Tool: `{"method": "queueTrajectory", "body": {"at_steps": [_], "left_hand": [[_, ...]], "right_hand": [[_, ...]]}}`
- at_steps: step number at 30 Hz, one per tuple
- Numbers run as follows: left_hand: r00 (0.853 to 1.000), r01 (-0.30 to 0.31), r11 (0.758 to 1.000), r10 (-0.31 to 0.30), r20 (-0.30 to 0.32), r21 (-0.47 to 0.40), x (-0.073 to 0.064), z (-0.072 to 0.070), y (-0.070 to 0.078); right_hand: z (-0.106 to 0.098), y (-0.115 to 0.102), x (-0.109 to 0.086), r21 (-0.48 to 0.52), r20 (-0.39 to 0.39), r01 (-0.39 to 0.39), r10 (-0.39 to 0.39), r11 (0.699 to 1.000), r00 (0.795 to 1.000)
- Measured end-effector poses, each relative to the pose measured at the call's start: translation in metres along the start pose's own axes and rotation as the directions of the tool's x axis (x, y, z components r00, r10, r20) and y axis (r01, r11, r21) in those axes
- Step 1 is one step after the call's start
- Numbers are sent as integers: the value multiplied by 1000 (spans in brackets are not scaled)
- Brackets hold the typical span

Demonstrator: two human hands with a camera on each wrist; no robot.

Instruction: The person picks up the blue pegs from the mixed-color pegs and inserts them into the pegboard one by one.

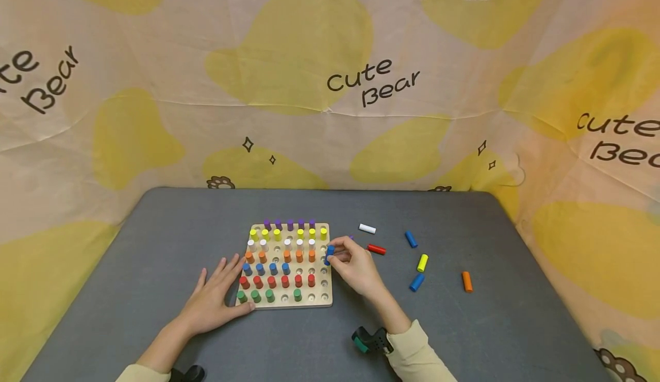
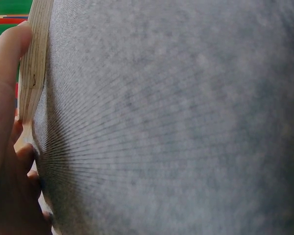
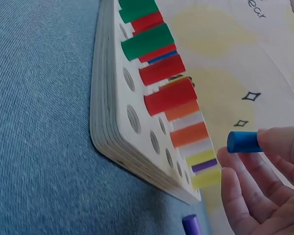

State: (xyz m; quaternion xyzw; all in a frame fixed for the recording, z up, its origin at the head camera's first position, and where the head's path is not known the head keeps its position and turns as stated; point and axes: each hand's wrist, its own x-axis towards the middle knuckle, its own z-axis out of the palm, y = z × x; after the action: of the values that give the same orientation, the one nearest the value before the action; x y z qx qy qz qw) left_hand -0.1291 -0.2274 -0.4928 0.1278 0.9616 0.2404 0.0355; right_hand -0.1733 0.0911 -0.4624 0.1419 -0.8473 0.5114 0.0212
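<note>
A wooden pegboard (image 1: 304, 305) holds rows of coloured pegs: purple, yellow, white, orange, blue, red and green from back to front. My left hand (image 1: 210, 303) lies along its left side with fingers extended, the thumb (image 2: 20, 41) touching the near left corner. Between thumb and fingertips my right hand (image 1: 357, 268) pinches a blue peg (image 3: 244, 142), held over the right edge of the board. Uncovered holes show along that right edge in the right wrist view. The blue row (image 1: 273, 268) has pegs in its left part and bare holes to their right.
Loose pegs lie on the grey table right of the board: white (image 1: 367, 228), red (image 1: 376, 249), yellow (image 1: 422, 263), orange (image 1: 467, 282), and two blue ones (image 1: 411, 239). A purple peg (image 3: 191, 225) lies close by the board's right side. A printed cloth (image 1: 289, 55) hangs behind.
</note>
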Motion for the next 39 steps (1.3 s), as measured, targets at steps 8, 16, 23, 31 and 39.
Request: {"method": "queueTrajectory", "body": {"at_steps": [8,16,23,31,39], "left_hand": [[1000,-10,1000,10,-6,-15,-1,2,-3],[1000,-8,1000,8,-6,-20,-2,1,-2],[1000,-4,1000,4,-1,-21,-1,1,-1],[1000,-4,1000,4,0,-21,0,1,-1],[1000,-9,1000,8,-3,-22,0,2,-3]], "right_hand": [[12,-5,1,3,58,37,-37,999,998],[24,-7,4,13,117,85,-86,996,989],[31,-7,9,-40,171,106,-98,994,980],[32,-11,15,-158,225,159,-121,975,967],[34,-14,20,-238,246,176,-116,955,962]]}}
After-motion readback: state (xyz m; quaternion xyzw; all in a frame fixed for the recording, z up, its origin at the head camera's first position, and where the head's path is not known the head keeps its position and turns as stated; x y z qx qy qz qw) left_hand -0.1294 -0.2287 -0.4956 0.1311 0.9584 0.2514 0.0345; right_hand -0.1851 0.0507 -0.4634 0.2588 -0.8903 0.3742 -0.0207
